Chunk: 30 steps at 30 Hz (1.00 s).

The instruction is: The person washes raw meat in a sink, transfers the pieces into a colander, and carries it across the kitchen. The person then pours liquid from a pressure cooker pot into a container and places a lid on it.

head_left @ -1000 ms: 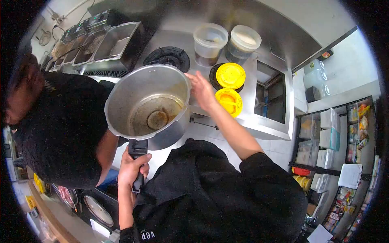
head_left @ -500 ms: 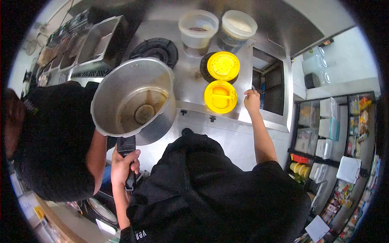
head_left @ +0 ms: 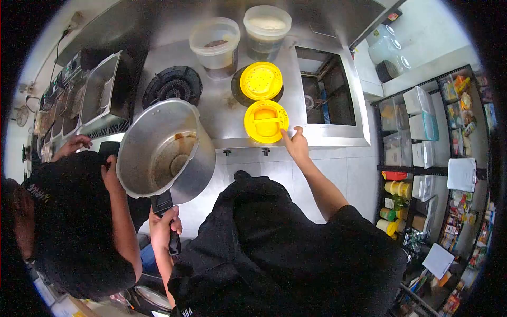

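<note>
My left hand is wrapped round the black handle of a large metal pot. The pot is tilted so its stained inside faces me, and no food shows in it. At the counter's front edge, my right hand has thumb and finger apart. One fingertip meets the rim of the nearer yellow lid, which has a raised bar across it. Whether it presses or only touches cannot be made out. A second yellow lid lies just behind, over a dark burner.
Two clear tubs stand at the back of the steel counter. A black burner is behind the pot. Right of the lids is a square opening. A co-worker stands close on my left; shelves line the right.
My right hand has moved left from beside the square opening to the nearer lid, its fingers spreading. My left hand still grips the pot. The view has shifted, and the co-worker's hands now show.
</note>
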Available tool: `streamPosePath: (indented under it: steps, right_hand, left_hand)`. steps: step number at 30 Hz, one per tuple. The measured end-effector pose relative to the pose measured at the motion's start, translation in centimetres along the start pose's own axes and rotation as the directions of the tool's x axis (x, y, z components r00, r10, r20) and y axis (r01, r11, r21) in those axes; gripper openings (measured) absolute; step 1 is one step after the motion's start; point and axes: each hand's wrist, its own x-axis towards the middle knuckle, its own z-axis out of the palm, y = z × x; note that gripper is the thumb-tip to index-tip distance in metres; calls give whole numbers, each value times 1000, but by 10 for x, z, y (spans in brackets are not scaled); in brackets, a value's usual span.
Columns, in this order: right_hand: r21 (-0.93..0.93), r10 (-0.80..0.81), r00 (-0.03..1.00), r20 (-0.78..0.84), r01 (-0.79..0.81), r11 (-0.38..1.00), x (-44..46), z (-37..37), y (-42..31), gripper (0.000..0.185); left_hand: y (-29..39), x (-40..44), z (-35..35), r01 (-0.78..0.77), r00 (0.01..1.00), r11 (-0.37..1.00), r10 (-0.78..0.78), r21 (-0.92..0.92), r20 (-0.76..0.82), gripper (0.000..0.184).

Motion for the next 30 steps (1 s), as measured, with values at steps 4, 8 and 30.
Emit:
streamPosePath:
  steps: [4, 8, 30]
  right_hand:
    - [297, 409, 856, 316, -499, 814, 18, 8, -16, 60]
    - [365, 438, 858, 269, -512, 778, 26, 3, -32, 46]
    - [188, 83, 989, -122, -59, 980, 62, -24, -50, 39]
  left_hand:
    - [-9, 5, 3, -21, 1000, 1000, 21, 10, 12, 23]
    - [-14, 5, 2, -45, 998, 999, 44, 22, 35, 23]
    - [-26, 16, -12, -29, 998, 999, 30, -36, 52, 24]
